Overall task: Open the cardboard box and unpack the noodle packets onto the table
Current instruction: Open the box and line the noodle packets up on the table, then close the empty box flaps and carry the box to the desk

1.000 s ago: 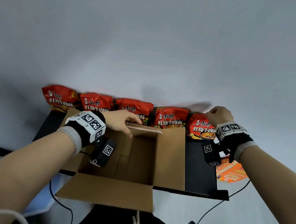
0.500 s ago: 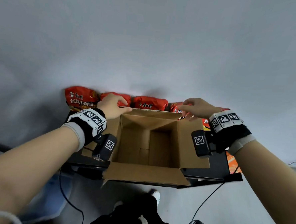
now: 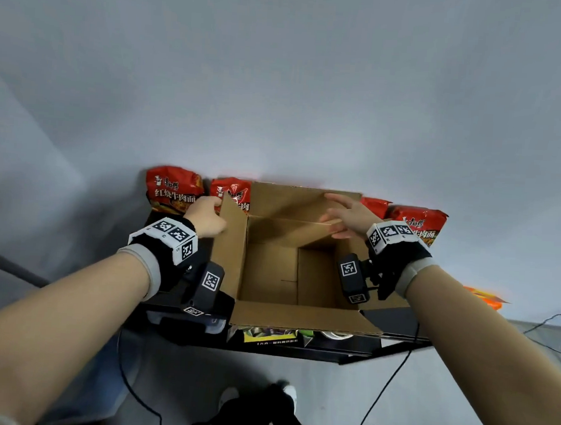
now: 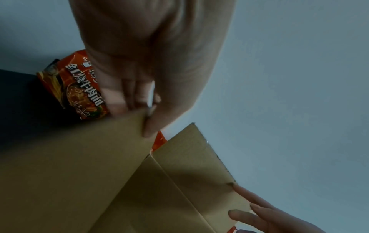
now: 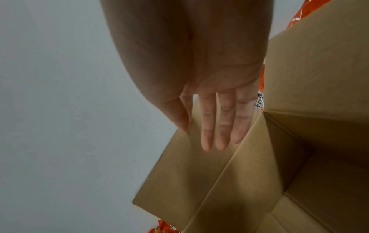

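Observation:
The cardboard box [image 3: 269,270] stands on the black table [image 3: 397,321], its top open and nothing visible inside. Red noodle packets [image 3: 172,186] lie in a row behind it along the wall, some hidden by the flaps. My left hand [image 3: 206,217] pinches the top corner of the left flap [image 4: 79,157], thumb on the inner face, and the flap stands upright. My right hand [image 3: 344,216] lies with straight fingers [image 5: 215,126] on the inner face of the raised far flap [image 5: 199,173], near its right corner.
A grey wall rises right behind the packets. An orange packet [image 3: 484,295] lies off the table's right end. A shelf under the table holds packaged goods [image 3: 275,335]. Cables [image 3: 383,392] hang at the front. The near flap [image 3: 299,317] juts over the table's front edge.
The left flap has swung up from lying outward to upright in my left hand. My right hand has lifted the far flap, which now covers the middle packets.

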A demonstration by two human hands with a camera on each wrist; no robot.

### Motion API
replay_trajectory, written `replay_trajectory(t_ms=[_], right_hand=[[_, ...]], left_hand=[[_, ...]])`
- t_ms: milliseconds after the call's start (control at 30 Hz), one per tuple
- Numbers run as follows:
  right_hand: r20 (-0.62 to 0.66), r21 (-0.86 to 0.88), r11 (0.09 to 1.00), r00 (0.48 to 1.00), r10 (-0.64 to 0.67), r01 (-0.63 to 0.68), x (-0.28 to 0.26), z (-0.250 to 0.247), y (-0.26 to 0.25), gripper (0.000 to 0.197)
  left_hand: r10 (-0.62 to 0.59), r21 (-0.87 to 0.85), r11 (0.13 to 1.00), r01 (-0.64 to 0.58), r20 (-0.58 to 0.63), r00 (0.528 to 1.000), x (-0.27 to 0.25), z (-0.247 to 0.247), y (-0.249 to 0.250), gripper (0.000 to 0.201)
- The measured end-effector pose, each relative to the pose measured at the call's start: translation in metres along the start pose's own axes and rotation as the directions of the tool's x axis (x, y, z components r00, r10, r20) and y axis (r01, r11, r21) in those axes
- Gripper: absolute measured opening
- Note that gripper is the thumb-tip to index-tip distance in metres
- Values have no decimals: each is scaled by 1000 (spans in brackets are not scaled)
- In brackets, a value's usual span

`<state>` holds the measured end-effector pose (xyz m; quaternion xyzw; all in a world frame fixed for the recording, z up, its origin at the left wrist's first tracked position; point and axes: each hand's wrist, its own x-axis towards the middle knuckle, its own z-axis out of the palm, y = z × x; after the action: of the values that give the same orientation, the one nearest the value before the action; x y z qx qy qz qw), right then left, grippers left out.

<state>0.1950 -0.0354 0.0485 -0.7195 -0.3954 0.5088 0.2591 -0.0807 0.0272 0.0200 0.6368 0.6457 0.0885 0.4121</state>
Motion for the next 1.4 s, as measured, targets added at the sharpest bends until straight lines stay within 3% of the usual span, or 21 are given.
replay_trajectory(t_ms=[133,200,300,367,433,533,633,700,767,867,967,1133,1267,1333,1400], right_hand=[[67,25,999,997,31,-33,12,-2,-10,50],[87,2,999,995,43,-44,18,-4,-14,50],[131,-34,997,989,67,-63,24,-8,-15,48],[137,-83,995,989,63,-52,25,-17,-14,45],[96,-114,993,995,16,-4,22,-29,-12,41],[42,-175,981,996,-75,81,10,-52,-1,37],[-81,-252,963,990,-117,93,2,-69,18,40],[-216,-280,960,975,-50,-13,0,-79,31,50],[-243,-293,937,963,118,-188,-4,-83,43,56],[-134,-166,936,947,292,-312,-12,-78,51,46],[54,-37,969,968,246,-244,-21,-64,46,39],[223,-146,967,946,236,-207,-13,-38,43,52],[351,-184,954,891,288,-236,-9,-26,52,60],[384,-208,951,875,296,-230,-9,-22,53,61],[390,-198,955,876,285,-223,-10,-20,55,62]], left_hand=[[150,-90,986,-139,139,979,-16,9,17,64],[179,-90,983,-159,289,941,-19,20,26,67],[114,121,972,-200,500,858,-20,37,35,52],[98,185,956,-230,536,839,-17,44,36,51],[89,128,974,-187,545,834,-13,46,34,54],[87,37,991,-126,538,838,-7,42,39,75],[90,59,989,-138,500,862,-1,41,46,88],[63,84,990,-115,470,881,4,42,50,91],[31,93,992,-82,455,890,8,42,52,92],[16,76,995,-57,459,888,10,41,53,92],[-2,72,997,-36,472,882,12,40,54,88],[-20,32,999,5,504,864,13,37,51,85],[-4,-110,991,70,508,861,5,37,43,87],[24,-217,972,86,459,888,2,38,37,81],[27,-329,941,73,288,957,5,38,33,66]])
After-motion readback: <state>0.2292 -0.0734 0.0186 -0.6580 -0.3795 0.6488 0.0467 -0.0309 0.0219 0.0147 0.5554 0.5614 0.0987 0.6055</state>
